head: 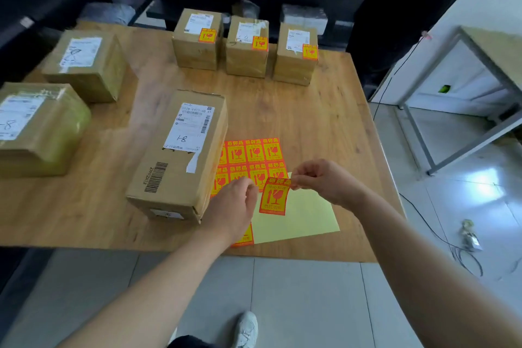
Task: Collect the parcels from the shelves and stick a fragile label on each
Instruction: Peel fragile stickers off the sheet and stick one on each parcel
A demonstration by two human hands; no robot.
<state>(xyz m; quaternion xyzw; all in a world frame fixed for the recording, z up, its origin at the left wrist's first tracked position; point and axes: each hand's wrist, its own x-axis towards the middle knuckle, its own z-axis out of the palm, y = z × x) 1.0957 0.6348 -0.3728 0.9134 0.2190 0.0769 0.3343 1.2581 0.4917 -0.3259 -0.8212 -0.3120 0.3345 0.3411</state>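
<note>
**Label peeled, long parcel next**

Your right hand (319, 181) pinches the top corner of one fragile label (275, 197), which hangs free above the sticker sheet (254, 152) lying just right of the long parcel (180, 155). Your left hand (234, 203) sits over the sheet by that parcel's near right corner, fingers curled; I cannot tell whether they grip anything. The row of three parcels (247, 48) beyond the long parcel each carries a label, while the long one shows none. Next, I judge, you carry the label left onto the parcel's top, place it on bare cardboard clear of the white shipping slip (189, 127), and smooth it down before it folds on itself.
</note>
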